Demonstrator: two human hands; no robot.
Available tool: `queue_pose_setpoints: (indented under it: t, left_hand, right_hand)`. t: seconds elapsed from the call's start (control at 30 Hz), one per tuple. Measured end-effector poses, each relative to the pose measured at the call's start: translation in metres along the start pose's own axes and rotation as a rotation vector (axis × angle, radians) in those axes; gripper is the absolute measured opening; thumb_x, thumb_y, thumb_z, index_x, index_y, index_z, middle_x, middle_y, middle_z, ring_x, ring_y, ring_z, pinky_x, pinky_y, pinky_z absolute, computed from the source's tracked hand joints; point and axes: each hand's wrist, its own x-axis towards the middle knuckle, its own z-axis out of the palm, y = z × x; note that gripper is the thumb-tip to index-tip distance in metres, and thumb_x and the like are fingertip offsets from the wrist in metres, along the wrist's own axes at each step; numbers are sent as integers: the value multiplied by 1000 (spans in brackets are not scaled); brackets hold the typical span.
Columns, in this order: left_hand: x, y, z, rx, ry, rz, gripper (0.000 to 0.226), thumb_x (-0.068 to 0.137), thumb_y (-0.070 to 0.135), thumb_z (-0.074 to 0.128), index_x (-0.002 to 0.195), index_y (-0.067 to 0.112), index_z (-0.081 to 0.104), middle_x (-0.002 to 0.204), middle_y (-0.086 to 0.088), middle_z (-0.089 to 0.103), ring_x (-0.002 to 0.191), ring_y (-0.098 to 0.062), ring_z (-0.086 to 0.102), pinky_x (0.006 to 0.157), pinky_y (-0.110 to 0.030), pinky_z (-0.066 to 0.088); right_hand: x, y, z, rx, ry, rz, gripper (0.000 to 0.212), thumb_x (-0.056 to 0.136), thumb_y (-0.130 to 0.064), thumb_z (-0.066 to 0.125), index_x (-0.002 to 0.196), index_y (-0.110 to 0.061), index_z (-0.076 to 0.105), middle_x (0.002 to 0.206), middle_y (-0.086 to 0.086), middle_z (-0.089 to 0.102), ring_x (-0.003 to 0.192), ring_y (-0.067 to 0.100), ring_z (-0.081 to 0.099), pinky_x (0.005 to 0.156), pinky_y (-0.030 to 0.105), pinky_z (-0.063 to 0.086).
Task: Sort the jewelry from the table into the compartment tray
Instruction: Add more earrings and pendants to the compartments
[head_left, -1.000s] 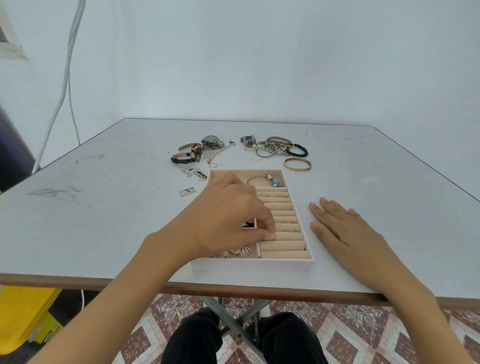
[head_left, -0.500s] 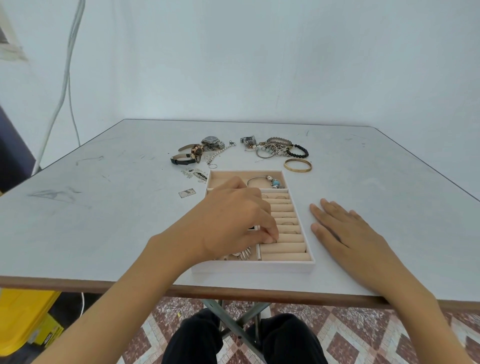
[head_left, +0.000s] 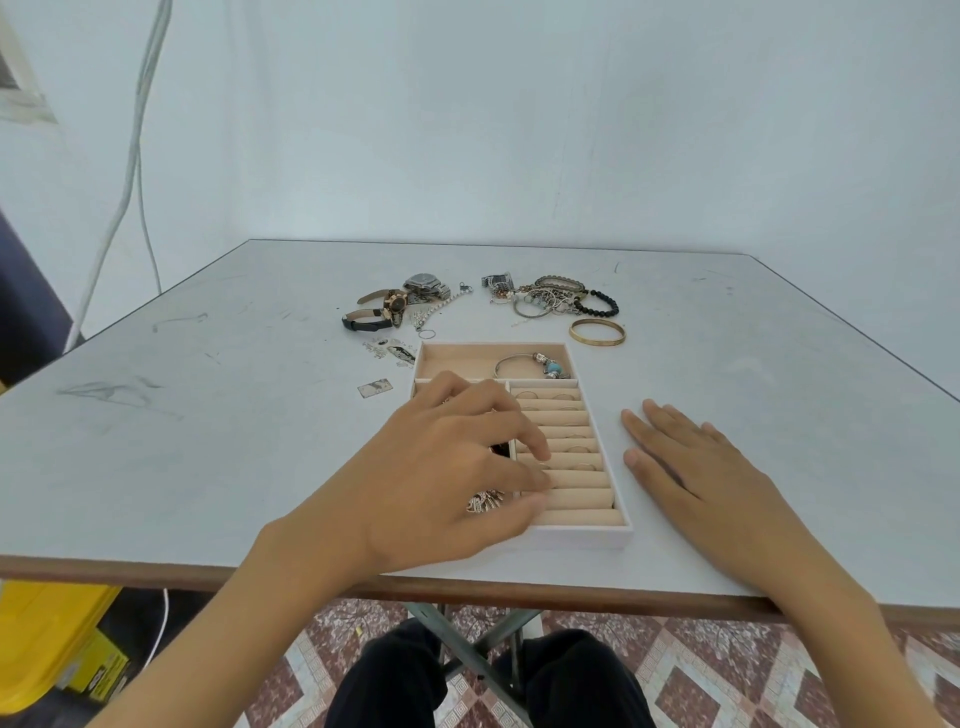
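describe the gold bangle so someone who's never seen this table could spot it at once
Find the tray at the front edge of the table. Just beyond its far right corner, the gold bangle lies flat by itself. The heap of chains and black bead bracelet behind it are tangled together; the bangle is one plain smooth gold hoop.
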Motion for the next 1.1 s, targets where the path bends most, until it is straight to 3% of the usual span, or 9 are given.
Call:
queue_pose_setpoints:
  t: [0.37,0.53,0.67,0.87,0.97,1.03,1.1]
  left_hand:
    - [-1,1,7,-2,12,-17,27,93,46,48,101,39,73,103,21,64,103,-6,51,101,-38,27]
    - [-1,-1,7,-26,-5,-14,27,93,47,48,103,39,72,105,21,62,106,-5,50,97,-40,33]
    - [-2,-11,6,-124,15,-59,29,93,50,48,109,38,68,108,22,61,106,-3,49,88,-32,38]
    - [5,-64,2,-412,225,-375,19,88,39,56,102,35,69,101,20,67,98,2,55,81,-13,37]
    - [16,-107,11,-430,287,-595,18,83,30,55,94,36,69,94,16,69,91,-8,62,73,-26,44]
    - [22,-137,18,-370,235,-708,18,86,23,57,95,33,70,92,12,69,91,-14,63,83,-36,50]
    - [29,-159,25,-256,126,-767,19,91,21,56,97,33,69,95,10,67,94,-16,61,88,-37,49]
  right_hand:
    - [1,1,0,4,0,-3,52,99,-47,22,150,-37,13,158,-17,2,144,-4,-2,114,18,-7]
    - [1,0,0,2,-1,-2,52,99,-46,22,150,-37,13,158,-16,2,144,-3,-2,113,17,-7]
    - [0,-1,-1,-2,0,1,52,100,-45,23,150,-36,14,158,-15,3,144,-3,-2,113,17,-7]
    - [0,-1,-1,-3,9,-1,52,99,-46,22,150,-37,13,158,-17,2,144,-4,-2,114,18,-7]
    - [0,-1,-1,-8,8,5,52,99,-45,22,150,-37,13,158,-17,2,144,-4,-3,113,17,-8]
    - [0,-1,-1,-12,8,3,52,99,-46,21,150,-38,12,158,-17,2,143,-5,-3,113,17,-8]
    - [-1,-1,-1,-12,8,0,52,99,-46,21,149,-38,11,157,-18,1,140,-8,-5,112,16,-9]
